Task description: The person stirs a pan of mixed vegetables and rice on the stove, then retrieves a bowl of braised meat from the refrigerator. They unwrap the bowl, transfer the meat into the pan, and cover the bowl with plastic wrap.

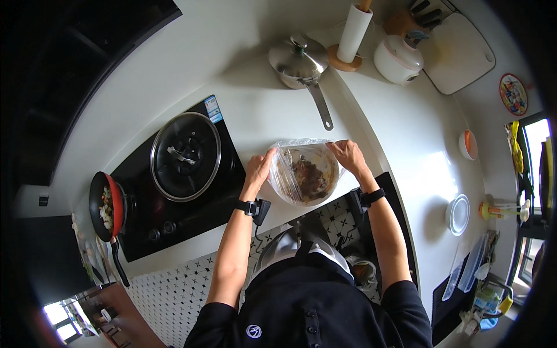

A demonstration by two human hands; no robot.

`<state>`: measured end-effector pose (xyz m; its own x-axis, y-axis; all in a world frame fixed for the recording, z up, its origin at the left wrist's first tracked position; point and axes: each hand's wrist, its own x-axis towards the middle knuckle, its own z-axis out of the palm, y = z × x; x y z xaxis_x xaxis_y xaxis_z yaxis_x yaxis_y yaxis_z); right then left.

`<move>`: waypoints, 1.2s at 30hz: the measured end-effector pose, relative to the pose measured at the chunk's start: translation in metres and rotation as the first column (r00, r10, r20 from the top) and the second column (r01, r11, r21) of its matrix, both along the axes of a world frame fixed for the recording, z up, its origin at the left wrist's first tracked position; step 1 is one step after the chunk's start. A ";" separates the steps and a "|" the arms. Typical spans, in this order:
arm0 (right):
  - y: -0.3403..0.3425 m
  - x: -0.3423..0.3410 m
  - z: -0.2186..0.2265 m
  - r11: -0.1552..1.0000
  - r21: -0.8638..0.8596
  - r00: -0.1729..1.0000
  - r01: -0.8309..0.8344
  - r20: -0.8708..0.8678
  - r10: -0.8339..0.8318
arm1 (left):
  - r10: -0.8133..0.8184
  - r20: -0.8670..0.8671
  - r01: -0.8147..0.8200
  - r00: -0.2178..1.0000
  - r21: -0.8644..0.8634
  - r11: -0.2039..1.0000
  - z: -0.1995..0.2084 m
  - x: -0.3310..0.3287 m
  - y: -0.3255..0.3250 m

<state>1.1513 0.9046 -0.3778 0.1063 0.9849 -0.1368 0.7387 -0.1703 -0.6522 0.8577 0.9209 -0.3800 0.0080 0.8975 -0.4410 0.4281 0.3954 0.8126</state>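
Note:
A round bowl (322, 199) holding brown, chunky food (308, 178) sits at the counter's front edge, right of the cooktop. Clear plastic wrap (285, 174) lies over it, wrinkled along the left side and bunched at the far rim. At the left rim my left hand (259, 169) pinches the wrap between thumb and fingers. My right hand (349, 156) is closed on the wrap at the far right rim. Both wrists wear black straps with small devices.
Left stands a black cooktop (226, 174) with a lidded pan (188, 153); a red pan (116, 203) of chopped food is farther left. Behind the bowl is a lidded steel saucepan (299, 61), its handle (320, 107) pointing toward me. A white pot (399, 58) stands back right.

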 end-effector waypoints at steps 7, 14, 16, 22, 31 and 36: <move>0.032 0.020 -0.023 0.964 -0.265 0.999 -0.024 -0.050 0.011 | -0.054 -0.290 0.040 0.956 -0.054 0.998 -0.009 0.020 0.012; 0.055 0.025 -0.016 0.841 -0.421 0.938 -0.340 -0.211 0.274 | -0.140 -0.436 0.056 0.889 -0.199 0.978 -0.013 0.029 0.018; 0.067 0.028 -0.007 0.677 -0.620 0.916 -0.396 -0.216 0.338 | -0.173 -0.478 0.067 0.861 -0.232 0.970 -0.014 0.029 0.019; 0.071 0.032 0.005 0.604 -0.667 0.900 -0.437 -0.313 0.305 | 0.215 -0.005 -0.208 0.977 -0.278 0.938 -0.007 0.019 -0.002; 0.071 0.025 -0.001 0.617 -0.665 0.907 -0.420 -0.329 0.262 | 0.175 -0.154 -0.208 0.972 -0.232 0.950 0.000 0.033 -0.004; 0.075 0.025 -0.012 0.553 -0.722 0.907 -0.416 -0.373 0.196 | -0.116 -0.551 -0.054 0.827 -0.282 0.958 -0.004 0.038 0.010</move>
<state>1.1767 0.9800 -0.3903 -0.3219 0.4549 -0.8303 0.6986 -0.4778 -0.5326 0.8955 0.9312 -0.3838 -0.2889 0.7427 -0.6041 0.7877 0.5430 0.2910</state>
